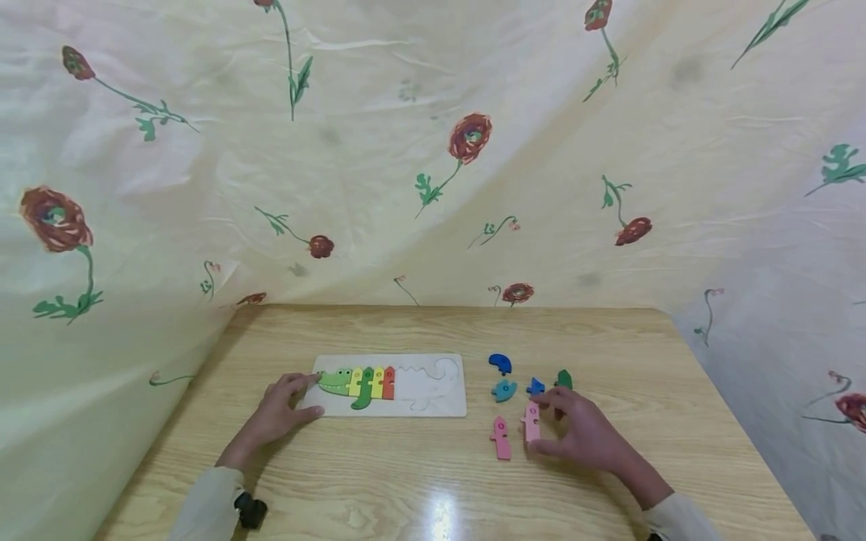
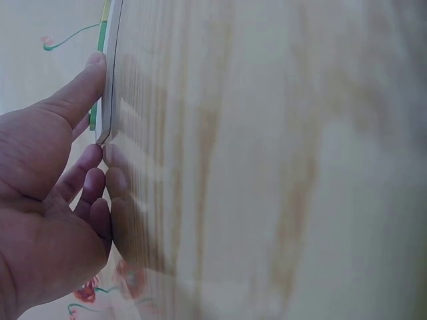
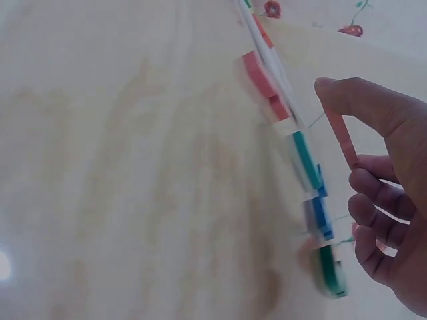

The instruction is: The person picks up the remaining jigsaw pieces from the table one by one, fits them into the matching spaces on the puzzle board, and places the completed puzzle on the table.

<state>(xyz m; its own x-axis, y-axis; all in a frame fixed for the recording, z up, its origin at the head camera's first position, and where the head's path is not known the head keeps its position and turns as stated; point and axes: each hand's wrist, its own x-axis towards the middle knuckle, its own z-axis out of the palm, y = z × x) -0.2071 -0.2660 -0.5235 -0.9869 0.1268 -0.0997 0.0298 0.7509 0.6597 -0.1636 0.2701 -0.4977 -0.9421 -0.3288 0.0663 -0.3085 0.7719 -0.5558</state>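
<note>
We see the puzzle board (image 1: 428, 404) lying flat on the bench (image 1: 379, 481), the left hand (image 1: 276, 412) at its left end; thumb and forefinger are spread wide and touch it, we judge to keep it from sliding. The crocodile head (image 1: 334, 382) and coloured strips fill its left part, while its right part shows only a drawn outline.

The right hand (image 1: 583, 432) has a narrow grip: thumb and finger pinch the light pink piece (image 1: 532, 424) by its ends, raised off the bench, which we think leaves its notched sides uncovered. The darker pink piece (image 1: 501, 439), light blue piece (image 1: 504, 390), curved blue piece (image 1: 501, 363), small blue piece (image 1: 535, 385) and green piece (image 1: 564, 379) lie loose right of the board, probably for that hand's easy reach.
</note>
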